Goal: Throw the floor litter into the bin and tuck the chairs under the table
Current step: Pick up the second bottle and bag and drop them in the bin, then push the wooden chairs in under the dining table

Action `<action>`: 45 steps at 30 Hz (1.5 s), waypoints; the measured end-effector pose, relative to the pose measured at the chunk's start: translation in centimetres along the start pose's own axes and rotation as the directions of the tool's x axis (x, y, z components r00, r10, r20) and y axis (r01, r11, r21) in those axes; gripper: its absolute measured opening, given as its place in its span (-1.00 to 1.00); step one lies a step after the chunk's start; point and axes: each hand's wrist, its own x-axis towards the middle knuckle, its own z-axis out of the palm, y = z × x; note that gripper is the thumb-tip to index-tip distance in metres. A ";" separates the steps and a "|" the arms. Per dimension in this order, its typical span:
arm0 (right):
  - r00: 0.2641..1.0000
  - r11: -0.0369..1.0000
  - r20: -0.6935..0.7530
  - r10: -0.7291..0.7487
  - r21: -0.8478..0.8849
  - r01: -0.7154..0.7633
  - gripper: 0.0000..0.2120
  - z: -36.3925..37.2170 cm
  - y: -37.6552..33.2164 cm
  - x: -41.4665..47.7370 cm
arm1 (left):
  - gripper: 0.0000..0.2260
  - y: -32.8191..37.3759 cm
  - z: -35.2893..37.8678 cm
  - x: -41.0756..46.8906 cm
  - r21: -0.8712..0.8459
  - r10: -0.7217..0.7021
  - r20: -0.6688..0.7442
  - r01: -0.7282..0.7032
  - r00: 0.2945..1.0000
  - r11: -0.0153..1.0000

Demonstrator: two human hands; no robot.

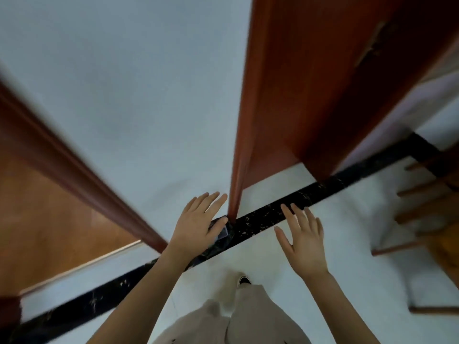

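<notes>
a small clear, glossy scrap (222, 235) lies on the black floor strip (285, 214) near the centre, partly hidden under the left hand (196, 224); whether it is held is unclear. a wooden chair (422, 214), blurred, shows at 3 o'clock, its brown legs over the white floor (347, 244).

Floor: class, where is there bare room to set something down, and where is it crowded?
Free: white floor between the black strip, the shoe and the chair legs, below the right hand. A smaller patch beyond the strip, beside the door frame. Crowded: the frame's foot by the left hand, where a small clear item lies.
</notes>
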 end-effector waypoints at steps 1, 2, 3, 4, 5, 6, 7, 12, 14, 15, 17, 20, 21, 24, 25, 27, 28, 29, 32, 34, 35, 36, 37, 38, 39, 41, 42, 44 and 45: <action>0.999 0.999 -0.009 0.047 -0.008 -0.047 -0.42 -0.2 -0.4 -1.3 | -0.50 0.2 0.0 -0.2 -0.001 0.056 0.021 -0.056 0.998 0.998; 0.995 0.995 -0.021 0.099 -0.010 -0.099 -0.43 -0.4 -0.8 -2.6 | -0.51 0.5 -0.1 -0.4 -0.011 0.112 0.038 -0.112 0.993 0.994; 0.988 0.988 -0.036 0.151 -0.011 -0.151 -0.43 -0.6 -1.1 -4.0 | -0.53 0.8 -0.1 -0.6 -0.035 0.158 0.048 -0.157 0.986 0.987; 0.979 0.980 -0.052 0.199 -0.013 -0.199 -0.43 -0.8 -1.3 -5.3 | -0.54 1.2 0.0 -0.8 -0.067 0.194 0.056 -0.190 0.979 0.980; 0.967 0.969 -0.070 0.246 -0.014 -0.247 -0.43 -1.0 -1.5 -6.7 | -0.55 1.6 0.1 -0.9 -0.099 0.224 0.066 -0.217 0.972 0.971; 0.952 0.956 -0.093 0.292 -0.012 -0.294 -0.42 -1.4 -1.5 -8.0 | -0.55 2.1 0.4 -0.9 -0.122 0.256 0.083 -0.245 0.963 0.962; 0.934 0.941 -0.119 0.336 -0.007 -0.340 -0.42 -1.9 -1.4 -9.4 | -0.54 2.7 0.6 -0.8 -0.135 0.291 0.101 -0.277 0.951 0.951; 0.812 0.836 -0.238 0.533 0.005 -0.548 -0.43 -4.7 -0.2 -16.4 | -0.53 7.6 2.7 0.4 -0.191 0.496 0.175 -0.465 0.850 0.864; 0.753 0.788 -0.287 0.593 0.014 -0.615 -0.44 -6.2 0.5 -18.9 | -0.51 10.5 3.5 1.2 -0.199 0.571 0.192 -0.538 0.798 0.819; 0.725 0.765 -0.307 0.617 0.017 -0.644 -0.44 -7.0 1.0 -20.1 | -0.50 12.1 3.8 1.7 -0.207 0.604 0.194 -0.569 0.773 0.796; 0.669 0.720 -0.346 0.657 0.027 -0.693 -0.43 -8.6 2.2 -22.4 | -0.48 15.8 4.4 2.2 -0.226 0.661 0.184 -0.623 0.727 0.749; 0.585 0.663 -0.419 0.695 0.058 -0.746 -0.44 -11.0 4.4 -25.7 | -0.49 22.0 5.3 2.3 -0.258 0.730 0.167 -0.685 0.663 0.681; 0.558 0.646 -0.440 0.704 0.069 -0.760 -0.44 -11.8 5.2 -26.9 | -0.49 24.1 5.7 2.2 -0.266 0.751 0.161 -0.704 0.641 0.658; 0.480 0.597 -0.492 0.726 0.104 -0.795 -0.44 -14.0 8.0 -30.6 | -0.50 30.5 7.5 1.2 -0.297 0.806 0.156 -0.751 0.571 0.589; 0.456 0.581 -0.502 0.734 0.117 -0.806 -0.44 -14.6 9.0 -31.9 | -0.50 32.6 8.3 0.6 -0.310 0.820 0.156 -0.761 0.551 0.570; 0.421 0.554 -0.516 0.746 0.130 -0.822 -0.44 -15.5 11.1 -34.8 | -0.51 36.3 10.3 -0.6 -0.335 0.838 0.162 -0.769 0.522 0.544; 0.408 0.541 -0.518 0.752 0.131 -0.831 -0.44 -15.8 12.1 -36.2 | -0.50 38.0 11.4 -1.3 -0.348 0.843 0.166 -0.770 0.511 0.535; 0.398 0.528 -0.514 0.760 0.130 -0.839 -0.44 -16.1 13.2 -37.5 | -0.50 39.5 12.6 -2.0 -0.358 0.847 0.172 -0.769 0.503 0.530; 0.364 0.483 -0.490 0.792 0.137 -0.865 -0.44 -16.8 16.0 -41.4 | -0.49 43.4 15.6 -4.5 -0.380 0.857 0.206 -0.768 0.473 0.515; 0.343 0.460 -0.479 0.808 0.148 -0.876 -0.43 -17.4 17.5 -43.2 | -0.48 45.4 17.0 -5.8 -0.393 0.864 0.230 -0.769 0.448 0.504; 0.337 0.451 -0.475 0.813 0.149 -0.880 -0.43 -17.8 18.2 -43.9 | -0.48 46.3 17.6 -6.1 -0.396 0.866 0.240 -0.770 0.439 0.500; 0.335 0.447 -0.471 0.816 0.146 -0.883 -0.43 -18.2 18.9 -44.4 | -0.48 47.2 18.1 -6.2 -0.395 0.866 0.247 -0.771 0.435 0.500; 0.337 0.445 -0.465 0.818 0.143 -0.884 -0.43 -18.6 19.6 -44.7 | -0.48 48.1 18.6 -6.2 -0.393 0.864 0.252 -0.769 0.436 0.504; 0.341 0.447 -0.461 0.819 0.141 -0.883 -0.43 -19.0 20.4 -44.8 | -0.47 48.9 18.9 -6.0 -0.393 0.860 0.255 -0.765 0.442 0.510; 0.346 0.451 -0.459 0.819 0.141 -0.881 -0.43 -19.5 21.2 -44.8 | -0.47 49.7 19.2 -5.6 -0.393 0.856 0.256 -0.761 0.449 0.517; 0.359 0.467 -0.460 0.812 0.143 -0.873 -0.44 -20.4 23.2 -44.3 | -0.47 51.2 19.6 -4.6 -0.391 0.850 0.253 -0.755 0.462 0.527; 0.367 0.475 -0.460 0.809 0.143 -0.868 -0.45 -20.7 24.1 -43.8 | -0.47 51.8 19.8 -3.9 -0.390 0.846 0.253 -0.751 0.469 0.533; 0.384 0.492 -0.453 0.805 0.144 -0.859 -0.45 -21.2 26.2 -42.3 | -0.46 52.6 20.5 -2.2 -0.385 0.837 0.256 -0.743 0.484 0.547; 0.394 0.499 -0.445 0.804 0.145 -0.855 -0.45 -21.4 27.2 -41.4 | -0.46 52.9 20.9 -1.3 -0.380 0.833 0.259 -0.741 0.489 0.553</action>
